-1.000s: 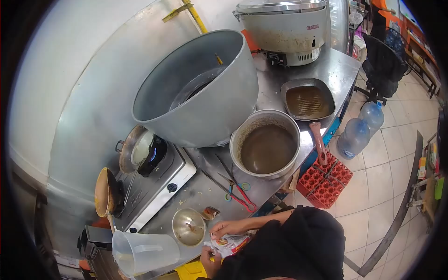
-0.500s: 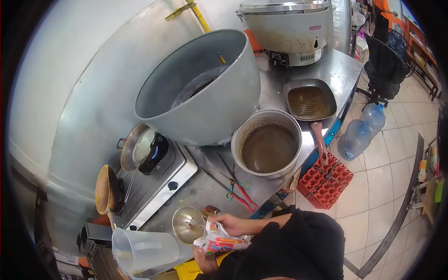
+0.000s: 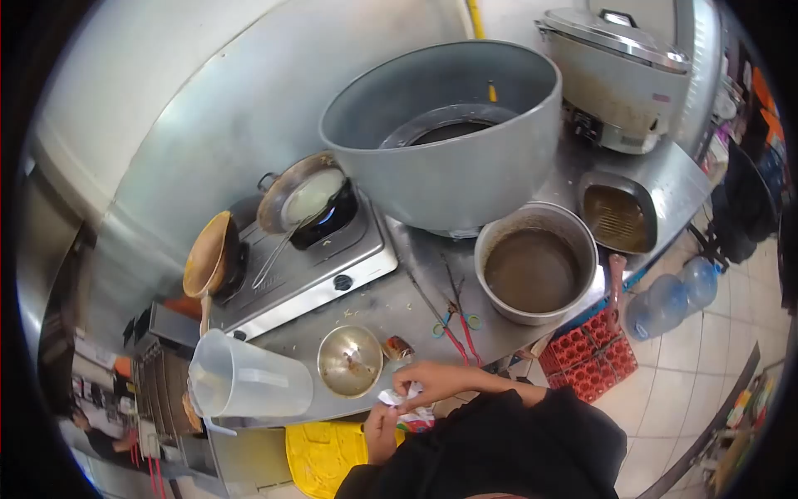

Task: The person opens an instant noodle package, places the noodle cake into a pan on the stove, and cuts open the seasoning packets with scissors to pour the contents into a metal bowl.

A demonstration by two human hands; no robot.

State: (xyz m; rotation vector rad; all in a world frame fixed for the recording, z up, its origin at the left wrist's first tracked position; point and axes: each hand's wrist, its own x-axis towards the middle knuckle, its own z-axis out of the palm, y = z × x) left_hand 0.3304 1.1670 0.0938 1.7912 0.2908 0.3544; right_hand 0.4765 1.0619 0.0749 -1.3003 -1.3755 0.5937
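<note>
A white plastic packet with red print is between my hands, in front of the counter edge. My right hand pinches its upper edge. Just below, my left hand is closed on the same edge; the two hands almost touch. Fingers and sleeve hide much of the packet. Nearest to them on the counter stands a metal bowl with brown residue inside. A small red-brown packet lies beside the bowl. To the left is a translucent plastic pitcher.
A two-burner stove carries pans, with a flame under the rear pan. Red-handled tongs and scissors lie near a pot of brown liquid. Behind stand a large grey pot and a rice cooker. A yellow container is below.
My hands have come together at the packet's upper edge, and less of its print shows. My head view has shifted, so the counter items appear farther right.
</note>
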